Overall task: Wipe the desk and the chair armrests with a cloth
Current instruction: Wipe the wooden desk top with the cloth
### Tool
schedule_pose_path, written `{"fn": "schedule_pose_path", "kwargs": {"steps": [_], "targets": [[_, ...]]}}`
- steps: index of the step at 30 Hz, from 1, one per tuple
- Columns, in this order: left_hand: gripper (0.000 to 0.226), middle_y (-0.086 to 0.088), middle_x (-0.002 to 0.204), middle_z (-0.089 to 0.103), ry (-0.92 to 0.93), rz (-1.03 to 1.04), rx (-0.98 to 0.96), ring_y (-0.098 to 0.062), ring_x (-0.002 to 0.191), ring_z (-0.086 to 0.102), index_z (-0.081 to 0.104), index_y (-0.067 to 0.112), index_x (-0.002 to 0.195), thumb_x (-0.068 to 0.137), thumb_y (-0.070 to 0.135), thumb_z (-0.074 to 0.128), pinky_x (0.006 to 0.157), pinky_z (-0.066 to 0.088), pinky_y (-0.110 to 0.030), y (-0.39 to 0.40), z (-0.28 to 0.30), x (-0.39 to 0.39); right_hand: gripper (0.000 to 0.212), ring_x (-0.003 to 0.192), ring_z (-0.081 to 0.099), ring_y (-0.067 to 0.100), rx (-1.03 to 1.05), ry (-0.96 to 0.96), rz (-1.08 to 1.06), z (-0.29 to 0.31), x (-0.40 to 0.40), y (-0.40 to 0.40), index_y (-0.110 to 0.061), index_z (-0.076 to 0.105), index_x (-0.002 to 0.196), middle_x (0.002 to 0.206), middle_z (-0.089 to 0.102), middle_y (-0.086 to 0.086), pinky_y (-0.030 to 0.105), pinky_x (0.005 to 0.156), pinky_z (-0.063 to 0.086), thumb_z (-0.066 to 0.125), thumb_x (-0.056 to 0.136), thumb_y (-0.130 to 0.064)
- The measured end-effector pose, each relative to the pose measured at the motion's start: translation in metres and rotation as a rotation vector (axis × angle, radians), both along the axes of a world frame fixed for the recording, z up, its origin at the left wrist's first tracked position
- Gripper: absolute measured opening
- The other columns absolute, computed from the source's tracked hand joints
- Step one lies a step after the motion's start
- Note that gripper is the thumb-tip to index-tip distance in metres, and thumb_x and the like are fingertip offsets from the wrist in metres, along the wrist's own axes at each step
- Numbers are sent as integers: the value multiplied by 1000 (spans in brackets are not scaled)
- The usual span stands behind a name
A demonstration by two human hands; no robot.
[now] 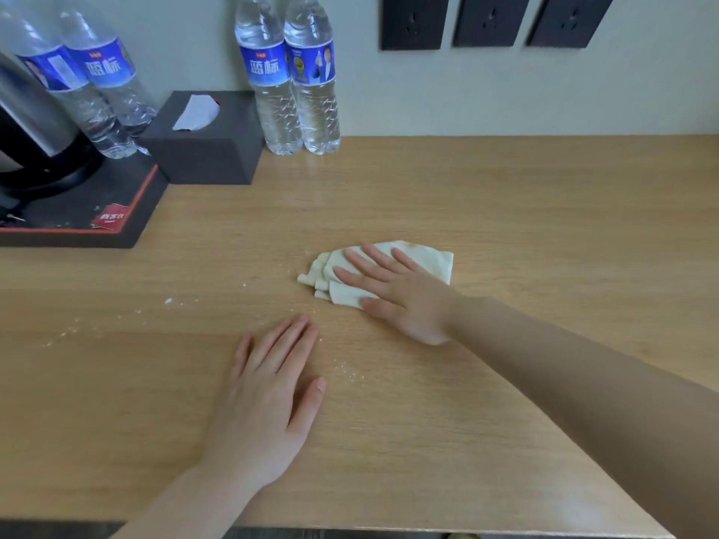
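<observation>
A folded cream cloth [424, 256] lies on the wooden desk [544, 212], near its middle. My right hand [400, 293] presses flat on the cloth, fingers spread and pointing left. My left hand [268, 398] rests palm down on the bare wood, closer to the front edge, holding nothing. White crumbs and dust [346, 371] are scattered on the desk left of and between the hands. No chair armrest is in view.
At the back left stand a dark tray [97, 223] with a kettle [35, 142] and two water bottles [101, 91], a dark tissue box [206, 149], and two more bottles [295, 91]. Wall sockets [492, 19] sit above the desk.
</observation>
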State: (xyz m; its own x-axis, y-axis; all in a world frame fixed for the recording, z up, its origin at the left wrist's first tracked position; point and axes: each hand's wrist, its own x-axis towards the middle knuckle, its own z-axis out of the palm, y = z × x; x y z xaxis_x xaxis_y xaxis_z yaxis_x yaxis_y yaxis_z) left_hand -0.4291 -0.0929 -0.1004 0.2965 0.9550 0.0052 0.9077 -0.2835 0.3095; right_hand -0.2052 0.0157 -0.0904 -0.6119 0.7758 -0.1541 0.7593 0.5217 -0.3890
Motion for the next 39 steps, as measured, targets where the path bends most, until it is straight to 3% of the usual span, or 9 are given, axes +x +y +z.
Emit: {"fn": "schedule_pose_path", "kwargs": {"steps": [4,10,13,17,23,29,34,39], "targets": [[62,15,154,18,-1,-6,-5,-2,142,7,25,26,148,92,53,19,118,12,-44,1,0,-3,50,137,-28,0,-26,0,-89,3,17,-48,-41,-5,147,155,-17,-17,28,112,-21,14,101,-41],[58,15,155,16,-34,-80,-8,2,142,4,21,27,148,95,50,21,117,3,-29,2,3,-27,64,131,-42,9,-22,-46,-657,-3,-55,-128,-33,-25,143,150,-35,-9,37,113,-21,-19,81,-49],[56,14,156,19,-24,-58,4,1,143,6,23,27,148,96,47,24,117,6,-31,-1,3,-45,53,129,-46,14,-50,-21,-903,-7,-105,-142,-30,-36,137,144,-45,-7,42,111,-24,-19,88,-44],[54,11,153,29,-50,-42,21,-4,142,19,34,23,145,94,41,30,115,15,-38,-4,1,-63,59,126,-49,17,-70,56,-987,-10,-158,-123,-25,-35,138,144,-45,-3,44,108,-28,-6,89,-43],[55,11,150,33,-58,46,28,-3,139,20,39,20,142,92,40,33,114,11,-38,-5,2,-70,58,138,-32,23,18,46,-939,-15,-164,-44,-19,-19,146,154,-26,5,45,111,-21,6,98,-39],[58,19,155,13,14,98,-3,4,141,-1,20,29,148,94,48,18,117,3,-37,-6,0,-76,57,141,-24,22,4,-65,-684,-13,-133,37,-25,-11,149,158,-16,2,45,114,-15,7,98,-44],[59,21,155,7,40,105,-6,7,140,-7,12,34,149,93,54,12,118,-1,-34,-2,-2,-90,51,142,-22,15,20,-24,-237,-8,-127,30,-34,-3,149,159,-9,-10,37,112,-15,11,101,-42],[59,22,155,-1,59,78,-1,7,139,-12,2,37,148,93,56,10,117,-6,-32,-2,-4,-94,51,139,-28,9,25,41,-83,-2,-112,-35,-38,-6,148,157,-13,-16,33,113,-19,12,100,-43]]}}
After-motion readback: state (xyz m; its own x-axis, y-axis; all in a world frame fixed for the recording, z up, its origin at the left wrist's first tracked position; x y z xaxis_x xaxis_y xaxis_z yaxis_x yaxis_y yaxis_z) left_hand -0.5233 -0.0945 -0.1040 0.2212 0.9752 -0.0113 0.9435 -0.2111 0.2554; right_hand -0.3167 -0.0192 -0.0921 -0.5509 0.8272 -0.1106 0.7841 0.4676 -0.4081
